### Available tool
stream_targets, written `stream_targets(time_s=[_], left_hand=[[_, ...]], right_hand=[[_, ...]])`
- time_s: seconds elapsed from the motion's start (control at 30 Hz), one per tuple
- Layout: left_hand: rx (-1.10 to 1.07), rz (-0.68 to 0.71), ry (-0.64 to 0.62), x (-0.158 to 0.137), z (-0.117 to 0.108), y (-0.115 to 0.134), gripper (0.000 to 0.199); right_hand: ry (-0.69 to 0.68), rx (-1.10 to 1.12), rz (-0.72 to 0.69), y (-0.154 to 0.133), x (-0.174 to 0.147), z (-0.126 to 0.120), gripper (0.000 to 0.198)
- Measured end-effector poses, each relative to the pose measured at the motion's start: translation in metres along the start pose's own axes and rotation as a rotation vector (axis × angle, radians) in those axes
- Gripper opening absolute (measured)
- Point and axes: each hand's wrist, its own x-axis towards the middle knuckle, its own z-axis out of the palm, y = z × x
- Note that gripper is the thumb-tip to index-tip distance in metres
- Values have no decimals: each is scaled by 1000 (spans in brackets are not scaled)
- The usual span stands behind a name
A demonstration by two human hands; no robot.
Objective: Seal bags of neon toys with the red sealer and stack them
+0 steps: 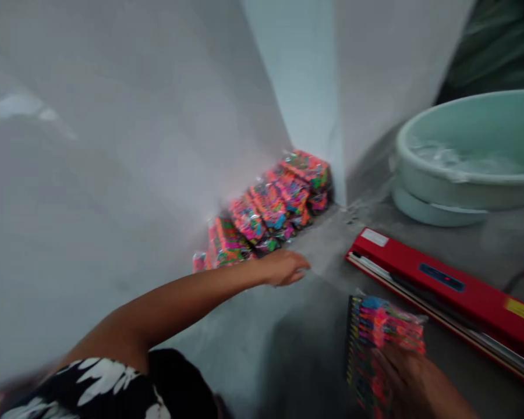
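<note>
My right hand (404, 369) grips a clear-wrapped packet (371, 343) of bright multicoloured pieces, low on the right. A dark, yellow-marked edge runs down the packet's left side; what the pieces are is too blurred to tell. Reaching in from the left, my left hand (286, 267) is bare, its fingers loosely stretched out to the right. It hovers just in front of a pile of similar wrapped packets (266, 203) stacked along the wall, and appears apart from them. Beside the held packet lies a long red bag sealer (445, 285) with a small lit panel.
A large pale green tub (467, 189) with clear plastic inside stands at the right, by the wall corner. A glossy grey wall (113, 145) fills the left. The grey floor (244, 326) spreads below, and a dark cable (521, 276) runs behind the sealer.
</note>
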Motion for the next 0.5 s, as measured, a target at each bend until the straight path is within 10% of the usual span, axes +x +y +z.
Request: stream_targets(time_s=[0.13, 0.27, 0.5], left_hand=[[-134, -577, -268, -226, 71, -96, 40], [-462, -944, -224, -382, 143, -140, 65], [-1454, -577, 127, -444, 234, -145, 126]], right_hand=[[-349, -156, -207, -95, 50, -4, 47], [-566, -349, -417, -220, 112, 35, 51], [-626, -574, -683, -429, 204, 145, 45]])
